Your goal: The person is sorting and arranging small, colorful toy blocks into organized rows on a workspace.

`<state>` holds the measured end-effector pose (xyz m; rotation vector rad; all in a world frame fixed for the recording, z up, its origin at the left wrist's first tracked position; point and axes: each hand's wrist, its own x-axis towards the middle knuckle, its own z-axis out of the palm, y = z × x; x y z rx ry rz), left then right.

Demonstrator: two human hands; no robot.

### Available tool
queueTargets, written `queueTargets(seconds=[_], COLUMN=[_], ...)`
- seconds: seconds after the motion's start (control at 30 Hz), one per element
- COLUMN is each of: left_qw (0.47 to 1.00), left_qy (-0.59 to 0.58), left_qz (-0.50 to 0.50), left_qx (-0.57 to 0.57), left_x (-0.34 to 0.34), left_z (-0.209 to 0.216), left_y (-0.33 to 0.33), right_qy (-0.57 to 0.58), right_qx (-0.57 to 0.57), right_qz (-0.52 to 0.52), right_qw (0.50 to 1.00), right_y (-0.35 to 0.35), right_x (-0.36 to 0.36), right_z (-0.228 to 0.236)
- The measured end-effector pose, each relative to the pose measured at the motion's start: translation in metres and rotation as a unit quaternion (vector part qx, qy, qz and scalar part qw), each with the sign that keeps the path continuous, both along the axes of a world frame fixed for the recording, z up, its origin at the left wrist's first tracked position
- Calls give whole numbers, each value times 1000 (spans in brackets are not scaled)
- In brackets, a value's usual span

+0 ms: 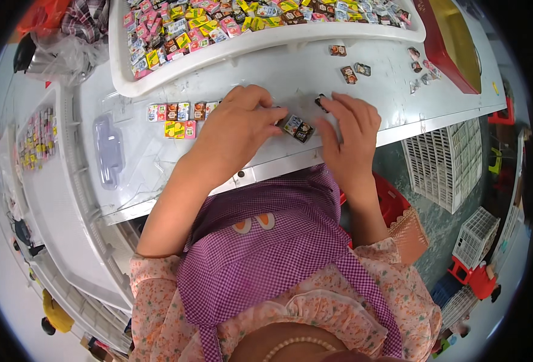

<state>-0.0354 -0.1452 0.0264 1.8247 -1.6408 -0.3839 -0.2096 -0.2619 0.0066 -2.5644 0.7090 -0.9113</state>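
My left hand (pixel 236 130) is over the table near its front edge, thumb and forefinger closed at the left end of a short row of small dark boxes (pixel 298 129). The row lies tilted between my two hands. My right hand (pixel 352 130) has its thumb and fingers apart, and a fingertip touches another small black box (pixel 321 103). Beyond my left wrist, small printed boxes stand in a line of red, brown and white ones (pixel 173 112), with a shorter yellow and pink group (pixel 180 130) in front. My left hand hides part of that line.
A white tray (pixel 266 45) heaped with small colourful boxes spans the far side. Loose brown boxes (pixel 348 75) lie right of centre. A clear plastic tray (pixel 108 151) sits at left, a red and gold tin (pixel 450 48) at right. White crates (pixel 444 163) stand below the table.
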Motion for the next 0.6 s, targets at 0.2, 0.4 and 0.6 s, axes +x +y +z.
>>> queueTargets(seconds=[0.2, 0.4, 0.6], left_qw=[980, 993, 989], left_qy=[162, 59, 29], left_qz=[107, 105, 132], left_qx=[38, 20, 53], left_x=[2, -3, -11], left_z=[4, 8, 7], left_y=[5, -1, -9], right_qy=[44, 44, 58], right_qx=[9, -2, -13], right_qz=[103, 93, 85], right_qw=[994, 995, 995], right_y=[18, 19, 20], right_x=[5, 6, 6], right_z=[-3, -5, -5])
